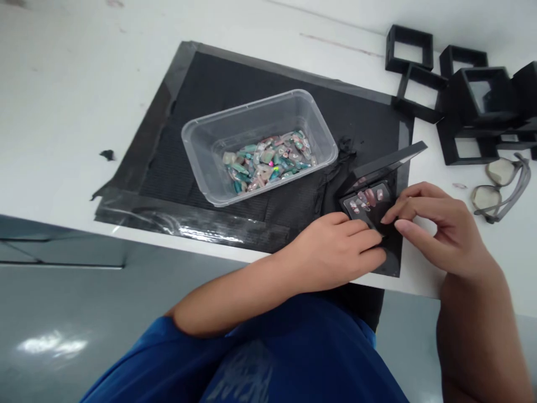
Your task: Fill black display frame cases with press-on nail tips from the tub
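Observation:
A small black hinged box [377, 178] stands with its lid raised near the right front corner of the black mat. Several pink and white press-on nails [370, 197] lie in a row on the pale tray inside it. My left hand [339, 249] is curled over the box's front left edge, holding it. From the right, my right hand [448, 229] reaches to the box with thumb and fingertips drawn close together at its right side. Whatever may be between those fingertips is too small to make out. The box's front is partly hidden by my left fingers.
A clear plastic tub [255, 115] with many teal, pink and clear press-on nails stands on the taped black mat [260, 73]. Several black open frame-like boxes [486, 101] are piled at the upper right. Eyeglasses [486, 196] lie below them on the white table [84, 123].

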The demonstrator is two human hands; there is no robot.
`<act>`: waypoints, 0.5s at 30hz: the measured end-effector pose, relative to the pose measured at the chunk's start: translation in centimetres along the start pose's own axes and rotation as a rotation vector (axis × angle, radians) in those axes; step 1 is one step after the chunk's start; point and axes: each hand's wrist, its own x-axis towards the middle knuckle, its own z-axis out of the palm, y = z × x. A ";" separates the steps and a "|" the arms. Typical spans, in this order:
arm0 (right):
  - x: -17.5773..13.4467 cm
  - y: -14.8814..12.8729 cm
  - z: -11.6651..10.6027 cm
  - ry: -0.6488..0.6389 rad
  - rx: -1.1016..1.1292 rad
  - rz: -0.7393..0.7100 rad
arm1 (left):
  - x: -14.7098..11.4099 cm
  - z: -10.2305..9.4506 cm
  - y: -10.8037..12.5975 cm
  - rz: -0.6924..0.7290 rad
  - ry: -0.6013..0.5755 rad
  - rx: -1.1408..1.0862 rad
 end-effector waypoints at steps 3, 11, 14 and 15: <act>0.0 0.1 0.2 0.038 -0.065 -0.024 | -0.1 0.2 0.1 -0.020 0.007 -0.016; -0.3 0.0 0.3 0.051 -0.115 0.018 | 0.3 0.4 -0.1 -0.020 0.000 0.013; -0.4 0.2 0.3 0.052 -0.123 0.018 | 0.2 0.0 0.0 0.010 -0.036 0.031; -0.5 0.3 0.3 0.055 -0.122 0.022 | 0.0 -0.4 0.1 0.019 -0.047 0.020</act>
